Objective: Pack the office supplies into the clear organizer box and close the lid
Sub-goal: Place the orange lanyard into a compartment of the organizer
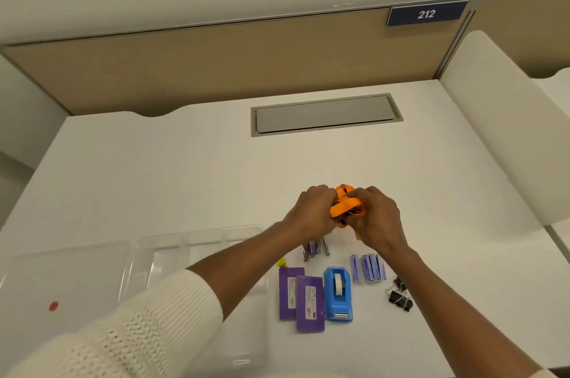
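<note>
Both my left hand (314, 211) and right hand (377, 217) grasp the orange lanyard (345, 206) above the table (185, 177); clear organizer box (172, 251) sits near-left, empty.

The white bench (185, 168) carried a clear box (197, 249) with its lid (64, 272) beside it at the left. To the right lay two purple packs (300, 297), a blue tape dispenser (338, 294), staple strips (368, 266), black clips (400, 296) and pens (314, 249). A grey hatch (326, 113) sat flush near the far edge.
</note>
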